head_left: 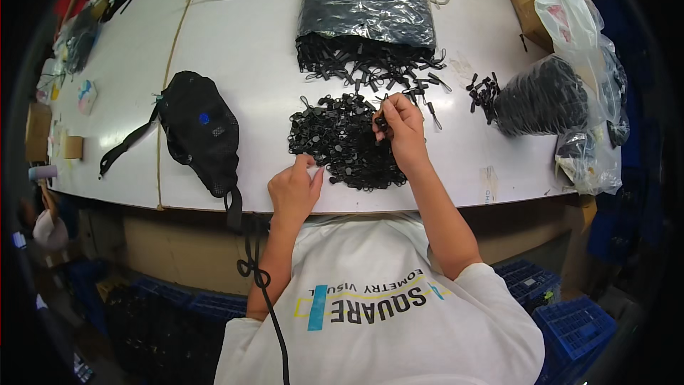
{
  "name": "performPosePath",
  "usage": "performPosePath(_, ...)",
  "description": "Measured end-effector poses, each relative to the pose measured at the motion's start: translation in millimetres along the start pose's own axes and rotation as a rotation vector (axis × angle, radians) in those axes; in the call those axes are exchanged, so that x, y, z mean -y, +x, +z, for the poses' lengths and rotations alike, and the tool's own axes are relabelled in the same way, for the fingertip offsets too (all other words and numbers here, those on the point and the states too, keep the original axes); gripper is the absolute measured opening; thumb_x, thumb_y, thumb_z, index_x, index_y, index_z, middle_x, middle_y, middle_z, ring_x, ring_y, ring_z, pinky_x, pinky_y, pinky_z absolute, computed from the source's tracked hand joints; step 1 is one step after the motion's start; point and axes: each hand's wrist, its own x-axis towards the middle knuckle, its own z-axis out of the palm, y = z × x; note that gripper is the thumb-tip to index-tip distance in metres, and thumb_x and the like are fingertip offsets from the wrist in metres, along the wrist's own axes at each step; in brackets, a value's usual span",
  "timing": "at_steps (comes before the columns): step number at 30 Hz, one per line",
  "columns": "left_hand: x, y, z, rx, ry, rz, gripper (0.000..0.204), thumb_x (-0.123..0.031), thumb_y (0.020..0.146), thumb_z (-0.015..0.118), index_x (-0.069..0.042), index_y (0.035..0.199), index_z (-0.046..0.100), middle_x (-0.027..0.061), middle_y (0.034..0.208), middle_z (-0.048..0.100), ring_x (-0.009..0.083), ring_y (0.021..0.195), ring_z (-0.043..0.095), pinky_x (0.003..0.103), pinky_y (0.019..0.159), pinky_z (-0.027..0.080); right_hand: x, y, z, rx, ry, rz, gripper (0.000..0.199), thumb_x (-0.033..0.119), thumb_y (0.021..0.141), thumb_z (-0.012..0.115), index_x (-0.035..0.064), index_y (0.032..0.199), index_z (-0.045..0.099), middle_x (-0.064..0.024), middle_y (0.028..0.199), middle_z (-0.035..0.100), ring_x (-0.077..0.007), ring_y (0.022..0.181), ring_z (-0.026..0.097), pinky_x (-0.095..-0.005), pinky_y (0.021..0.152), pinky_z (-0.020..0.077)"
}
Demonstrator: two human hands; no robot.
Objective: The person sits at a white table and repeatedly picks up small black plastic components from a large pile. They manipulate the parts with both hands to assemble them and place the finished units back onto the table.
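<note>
A heap of small black plastic clips (335, 128) lies on the white table in front of me. At its near left edge is my left hand (291, 189), with fingers curled and thumb and forefinger close together; whether a small piece is between them I cannot make out. Over the heap's right side, my right hand (402, 128) pinches a few small black pieces, partly hidden by the fingers. A thin loop sticks up from that pinch, like the cords on the black zipper pulls (370, 71) spread just beyond the heap.
Behind the zipper pulls lies a large clear bag (367, 7) full of black pieces. To the left rests a black mesh pouch (199, 132) with straps. A filled plastic bag (545, 96) and a cardboard box (531, 0) stand at right. Blue crates (573, 324) sit below the table.
</note>
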Motion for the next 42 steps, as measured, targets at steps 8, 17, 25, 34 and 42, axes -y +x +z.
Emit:
performPosePath(8, -11.2, 0.1, 3.2, -0.066, 0.030, -0.101, 0.022, -0.020, 0.077, 0.074, -0.011, 0.089, 0.058, 0.0010, 0.050, 0.052, 0.0220, 0.046, 0.055, 0.034, 0.048, 0.043, -5.3, -5.3, -5.0, 0.045, 0.174, 0.199, 0.017, 0.019, 0.096, 0.052, 0.0059, 0.086, 0.054, -0.0005, 0.078, 0.057, -0.0064, 0.061, 0.055, -0.0179, 0.049, 0.0409)
performPosePath(17, -17.6, 3.9, 4.8, -0.048, 0.117, -0.163, 0.020, -0.023, 0.077, 0.072, -0.012, 0.086, 0.057, 0.0019, 0.049, 0.053, 0.0260, 0.049, 0.058, 0.039, 0.052, 0.045, 8.7, -13.6, -7.4, 0.089, -0.449, -0.115, 0.017, 0.015, 0.094, 0.052, -0.0002, 0.091, 0.058, -0.0047, 0.081, 0.064, -0.0088, 0.065, 0.056, -0.0221, 0.057, 0.0428)
performPosePath(25, -7.7, 7.2, 3.6, 0.010, 0.082, -0.109, 0.017, -0.019, 0.078, 0.068, -0.010, 0.085, 0.056, 0.0070, 0.055, 0.060, 0.0311, 0.055, 0.061, 0.042, 0.054, 0.047, 22.7, -39.3, -19.9, 0.027, -0.494, -0.204, 0.016, 0.011, 0.094, 0.047, -0.0015, 0.089, 0.055, -0.0082, 0.069, 0.061, -0.0159, 0.060, 0.056, -0.0314, 0.057, 0.0426)
performPosePath(34, 1.5, 2.9, -3.7, -0.026, -0.001, -0.044, 0.015, -0.011, 0.075, 0.070, -0.007, 0.082, 0.057, 0.0051, 0.054, 0.055, 0.0244, 0.051, 0.058, 0.036, 0.052, 0.046, 26.9, -103.8, -28.5, 0.012, -0.824, -0.147, 0.011, 0.012, 0.093, 0.050, 0.0021, 0.087, 0.050, -0.0133, 0.061, 0.054, -0.0325, 0.055, 0.053, -0.0376, 0.054, 0.0407)
performPosePath(42, 5.5, -0.5, -3.6, -0.011, -0.030, -0.013, 0.017, -0.008, 0.074, 0.069, -0.006, 0.085, 0.057, 0.0052, 0.053, 0.055, 0.0236, 0.049, 0.058, 0.034, 0.051, 0.046, 17.9, -115.9, -3.2, 0.172, -0.981, -0.319, 0.009, 0.010, 0.089, 0.057, 0.0010, 0.089, 0.058, -0.0148, 0.066, 0.057, -0.0319, 0.058, 0.057, -0.0381, 0.054, 0.0430)
